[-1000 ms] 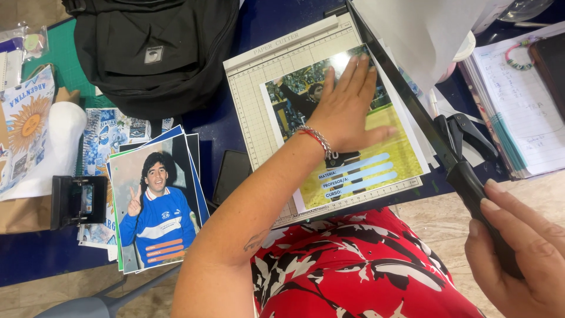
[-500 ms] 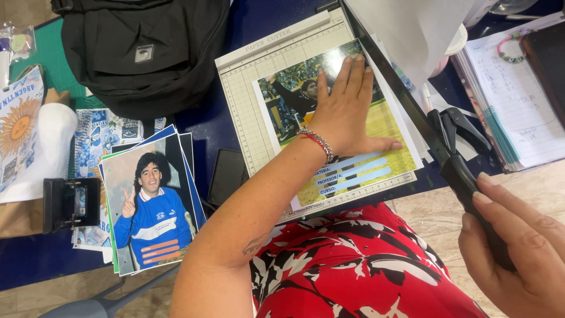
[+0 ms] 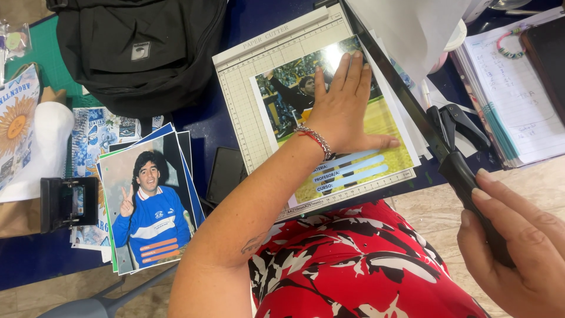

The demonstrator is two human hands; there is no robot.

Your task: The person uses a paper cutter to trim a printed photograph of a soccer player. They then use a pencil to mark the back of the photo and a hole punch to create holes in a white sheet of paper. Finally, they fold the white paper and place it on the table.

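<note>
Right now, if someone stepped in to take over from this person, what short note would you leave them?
Left hand: flat on the photo sheet, pressing it onto the paper cutter.
Right hand: gripping the black handle of the cutter's blade arm, which is raised.
Sheet lies on the gridded board, its right edge at the blade. A stack of prints sits to the left, beside a black hole punch.
Done: sheet placed and held.
Left: the arm is not yet down, so no cut on this edge.

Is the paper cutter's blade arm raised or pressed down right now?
Raised. The blade arm slants up off the cutter board, its black handle gripped by the right hand; the left hand presses the printed sheet flat.
</note>
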